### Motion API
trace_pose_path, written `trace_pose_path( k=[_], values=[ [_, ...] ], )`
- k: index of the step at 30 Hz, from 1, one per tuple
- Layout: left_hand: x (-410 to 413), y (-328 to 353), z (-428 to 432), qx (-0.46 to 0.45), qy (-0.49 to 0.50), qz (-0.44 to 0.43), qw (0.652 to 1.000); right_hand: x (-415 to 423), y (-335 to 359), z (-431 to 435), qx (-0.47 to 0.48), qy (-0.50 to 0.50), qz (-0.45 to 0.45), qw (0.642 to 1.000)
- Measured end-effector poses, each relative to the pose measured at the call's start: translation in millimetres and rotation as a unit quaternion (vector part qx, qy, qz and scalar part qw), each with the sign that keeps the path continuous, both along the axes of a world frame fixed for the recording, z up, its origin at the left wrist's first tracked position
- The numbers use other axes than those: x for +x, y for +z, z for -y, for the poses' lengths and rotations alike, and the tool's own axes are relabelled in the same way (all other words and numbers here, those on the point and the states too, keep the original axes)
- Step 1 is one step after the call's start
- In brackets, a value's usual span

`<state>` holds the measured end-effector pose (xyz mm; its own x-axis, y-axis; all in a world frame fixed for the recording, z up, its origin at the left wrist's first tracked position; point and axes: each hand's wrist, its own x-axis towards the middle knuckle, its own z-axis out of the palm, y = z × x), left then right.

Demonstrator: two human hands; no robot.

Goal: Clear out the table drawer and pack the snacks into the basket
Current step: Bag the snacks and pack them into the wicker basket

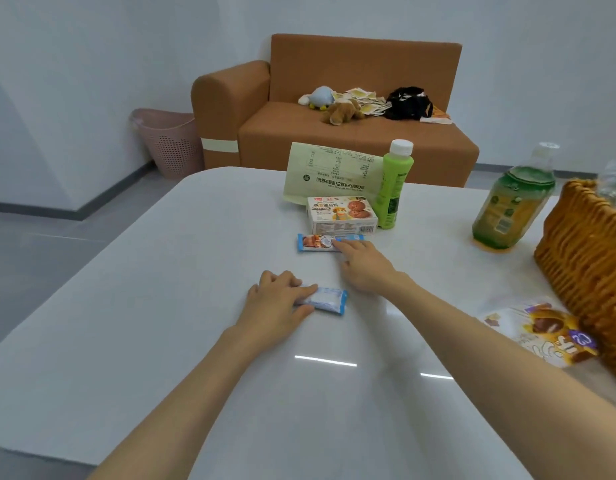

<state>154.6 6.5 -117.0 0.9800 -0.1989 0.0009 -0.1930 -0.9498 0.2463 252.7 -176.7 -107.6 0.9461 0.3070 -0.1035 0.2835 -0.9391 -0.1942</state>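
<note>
On the worktop [161, 271] our left hand [277, 301] pinches a white-blue packet [329, 301]; our right hand [363, 268], fingers straight, touches a blue snack bar [317, 243].

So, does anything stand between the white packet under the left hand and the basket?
Yes. The right arm stretches over the table between the packet and the basket, with the right hand on the blue bar. Nothing else visible does.

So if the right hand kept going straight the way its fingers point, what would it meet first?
The right hand meets the blue snack bar first; its fingertips already seem to touch the bar's right end. Behind that lies the cookie box.
</note>
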Motion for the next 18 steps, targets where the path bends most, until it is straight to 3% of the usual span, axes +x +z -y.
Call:
trace_pose_path(
  k=[5,8,10,13,18],
  values=[
    [-11,9,8,-0.011,0.019,-0.009,1.0,-33,10,12,0.004,0.052,-0.008,0.999],
    [-16,13,14,-0.047,0.07,0.087,0.993,-52,27,23,0.017,0.08,-0.031,0.996],
    [-14,15,20,-0.06,0.06,0.109,0.99,-53,40,28,0.068,0.056,0.003,0.996],
    [-7,13,35,-0.04,0.012,0.005,0.999,-30,52,28,0.102,0.025,0.094,0.99],
    [16,-4,29,0.02,-0.027,-0.06,0.998,30,47,16,0.051,0.028,0.058,0.997]
  ],
)
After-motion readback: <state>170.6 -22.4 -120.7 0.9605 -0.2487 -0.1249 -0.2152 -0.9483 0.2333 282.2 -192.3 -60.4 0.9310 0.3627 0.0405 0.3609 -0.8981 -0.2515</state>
